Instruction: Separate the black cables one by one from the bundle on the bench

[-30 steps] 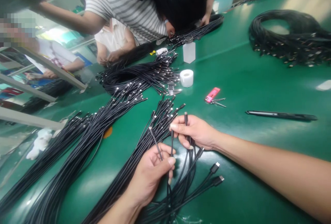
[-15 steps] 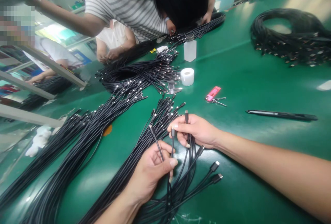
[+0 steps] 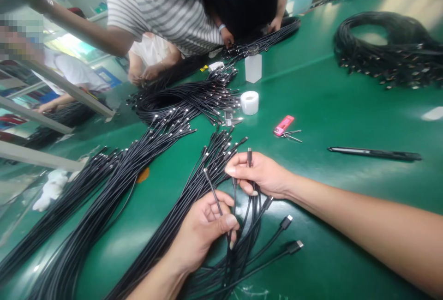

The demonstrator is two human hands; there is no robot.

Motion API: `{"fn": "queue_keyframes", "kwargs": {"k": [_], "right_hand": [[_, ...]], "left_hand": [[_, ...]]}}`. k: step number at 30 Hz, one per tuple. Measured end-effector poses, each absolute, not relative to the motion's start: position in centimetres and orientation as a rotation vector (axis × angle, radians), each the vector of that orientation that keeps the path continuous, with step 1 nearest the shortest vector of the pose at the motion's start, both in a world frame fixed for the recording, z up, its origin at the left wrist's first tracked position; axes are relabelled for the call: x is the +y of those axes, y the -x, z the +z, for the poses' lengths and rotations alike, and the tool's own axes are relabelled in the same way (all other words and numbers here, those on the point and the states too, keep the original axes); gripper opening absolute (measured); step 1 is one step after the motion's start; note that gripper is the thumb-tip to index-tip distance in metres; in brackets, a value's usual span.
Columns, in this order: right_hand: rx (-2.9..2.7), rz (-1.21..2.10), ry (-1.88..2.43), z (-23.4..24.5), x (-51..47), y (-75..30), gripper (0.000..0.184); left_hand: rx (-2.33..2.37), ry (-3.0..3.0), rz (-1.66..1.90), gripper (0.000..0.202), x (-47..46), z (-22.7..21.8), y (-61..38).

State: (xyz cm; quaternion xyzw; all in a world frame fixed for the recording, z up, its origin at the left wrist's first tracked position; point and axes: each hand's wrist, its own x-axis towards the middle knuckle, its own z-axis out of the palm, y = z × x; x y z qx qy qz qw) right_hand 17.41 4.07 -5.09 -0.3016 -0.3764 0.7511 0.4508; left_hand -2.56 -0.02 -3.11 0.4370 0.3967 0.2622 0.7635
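My left hand (image 3: 202, 231) is closed around a few thin black cables (image 3: 221, 263), one plug end (image 3: 207, 175) sticking up past the thumb. Just above it my right hand (image 3: 258, 173) pinches black cable ends, one plug (image 3: 249, 154) poking out over the fingers. Two loose plugs (image 3: 290, 233) lie on the green belt (image 3: 328, 106) below my right wrist. A long bundle of black cables (image 3: 173, 207) runs from lower left up to both hands.
More cable bundles (image 3: 104, 189) lie to the left, a coil (image 3: 384, 51) at the far right. A white tape roll (image 3: 249, 103), plastic bottle (image 3: 253, 67), pink lighter (image 3: 284, 125), tweezers (image 3: 292, 136) and black pen (image 3: 375, 154) sit on the belt. Other people (image 3: 166, 9) work opposite.
My left hand shifted slightly right and closed tighter on its cables. One loose plug slid lower and to the right. My right hand stayed nearly still.
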Motion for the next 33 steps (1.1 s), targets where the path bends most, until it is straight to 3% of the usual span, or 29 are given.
{"fn": "queue_keyframes", "kwargs": {"k": [7,21,33], "right_hand": [[-0.856,1.883,0.714,-5.29,4.24,-17.47,0.028],[-0.823,1.934,0.724,-4.92,4.06,-17.65,0.03],[-0.832,1.912,0.606,-5.27,4.12,-17.62,0.032]], "left_hand": [[0.894,-0.922,0.604,0.031,0.04,-2.73,2.21],[0.898,-0.904,0.61,0.024,0.08,-2.57,2.2],[1.048,-1.018,0.56,0.032,-0.29,-2.84,2.09]]}}
